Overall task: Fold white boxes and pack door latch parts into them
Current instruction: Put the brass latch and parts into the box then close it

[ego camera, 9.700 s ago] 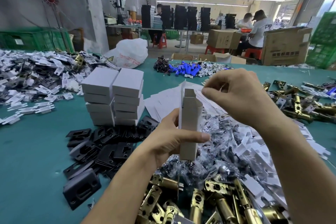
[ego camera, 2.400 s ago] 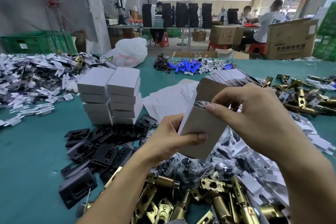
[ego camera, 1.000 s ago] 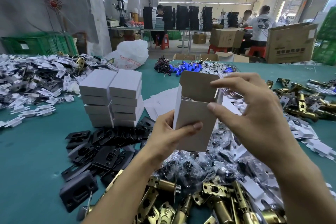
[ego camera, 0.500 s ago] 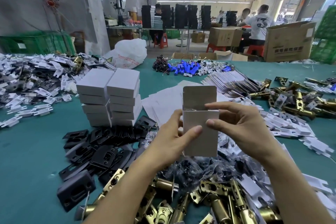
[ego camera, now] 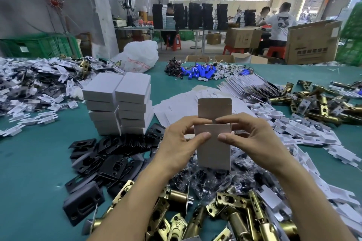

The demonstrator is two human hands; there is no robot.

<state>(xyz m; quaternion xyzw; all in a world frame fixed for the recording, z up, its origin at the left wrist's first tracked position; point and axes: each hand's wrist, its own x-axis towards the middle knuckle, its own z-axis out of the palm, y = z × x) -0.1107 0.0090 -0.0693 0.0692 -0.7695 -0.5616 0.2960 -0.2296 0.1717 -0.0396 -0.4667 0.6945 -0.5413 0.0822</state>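
Observation:
I hold a white box (ego camera: 214,148) upright above the green table, its top lid flap (ego camera: 214,108) standing open. My left hand (ego camera: 180,146) grips its left side, thumb on the front face. My right hand (ego camera: 252,141) grips its right side, thumb on the front and fingers at the box mouth. Under the box lie small clear bags of dark parts (ego camera: 205,180). Brass door latches (ego camera: 225,215) are heaped in front of me. Black strike plates (ego camera: 109,156) lie to the left.
Two stacks of closed white boxes (ego camera: 119,103) stand at centre left. Flat unfolded box blanks (ego camera: 176,107) lie behind the held box, with a fanned row (ego camera: 250,88) further right. White plastic pieces (ego camera: 305,135) and more brass latches (ego camera: 323,103) cover the right. People sit at far tables.
Both hands have lowered the box and squared it to face me. My right hand's fingers have closed in over the box mouth, thumb now on the front face.

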